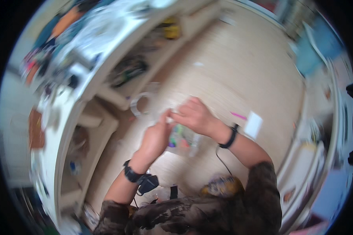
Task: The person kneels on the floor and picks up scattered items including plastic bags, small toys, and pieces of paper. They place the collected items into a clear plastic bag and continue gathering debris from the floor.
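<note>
My left hand (156,138) and my right hand (194,116) meet in front of me, fingertips close together and pinching. They grip the top of what looks like a clear plastic bag (184,135). Small green, purple and orange-red pieces show through it below my fingers. Motion blur hides the exact edge held and the shape of the pieces. Each wrist wears a black strap.
On the wooden floor (253,67) lie a white card (253,124), a pink stick (238,115) and a clear tape-like ring (139,103). A cluttered white cabinet (88,91) stands left, with a yellow object (172,30) on its lower shelf. Blue bins (314,47) stand at upper right.
</note>
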A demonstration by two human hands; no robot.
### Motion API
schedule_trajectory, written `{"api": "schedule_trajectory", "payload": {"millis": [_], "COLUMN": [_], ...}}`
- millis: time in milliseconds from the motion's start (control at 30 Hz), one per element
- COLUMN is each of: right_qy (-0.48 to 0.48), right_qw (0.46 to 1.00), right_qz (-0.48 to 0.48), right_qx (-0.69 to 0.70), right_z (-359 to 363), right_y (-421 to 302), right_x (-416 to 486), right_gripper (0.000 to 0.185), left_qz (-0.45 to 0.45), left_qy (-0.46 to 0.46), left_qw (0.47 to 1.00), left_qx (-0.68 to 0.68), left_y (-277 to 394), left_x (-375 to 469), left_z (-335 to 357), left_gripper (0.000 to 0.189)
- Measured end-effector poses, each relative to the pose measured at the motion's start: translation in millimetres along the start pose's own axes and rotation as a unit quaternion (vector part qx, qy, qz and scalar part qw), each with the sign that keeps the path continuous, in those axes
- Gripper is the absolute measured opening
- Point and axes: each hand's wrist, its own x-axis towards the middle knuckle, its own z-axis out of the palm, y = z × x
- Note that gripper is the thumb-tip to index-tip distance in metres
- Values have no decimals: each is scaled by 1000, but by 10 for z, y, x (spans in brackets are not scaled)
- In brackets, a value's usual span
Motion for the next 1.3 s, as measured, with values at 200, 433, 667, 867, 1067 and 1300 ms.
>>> {"api": "schedule_trajectory", "payload": {"millis": [200, 433, 667, 867, 1067, 1300], "right_qy": [-75, -37, -60, -112, -104, -150], "right_qw": [997, 982, 913, 902, 884, 641], "right_qz": [0, 174, 402, 414, 453, 594], "right_qx": [34, -63, -36, -38, 52, 463], "right_z": [131, -151, -309, -264, 49, 589], "right_y": [120, 453, 287, 176, 174, 107], "right_x": [-80, -675, -1349, -1487, -1573, -854], "right_gripper": [15, 20, 27, 26, 27, 38], "left_qz": [85, 47, -307, -417, -247, -68], "left_qy": [-57, 284, 618, 463, 546, 498], "left_qw": [994, 958, 709, 728, 767, 789], "left_qx": [43, -6, 147, 286, 229, 353], "left_y": [-469, -1345, -2855, -3860, -3917, -3124], "left_x": [-441, -1152, -1773, -1701, -1584, -1536], "left_z": [-513, -1323, -2309, -2703, -2907, -2196], "left_gripper": [16, 20, 26, 31, 54, 25]}}
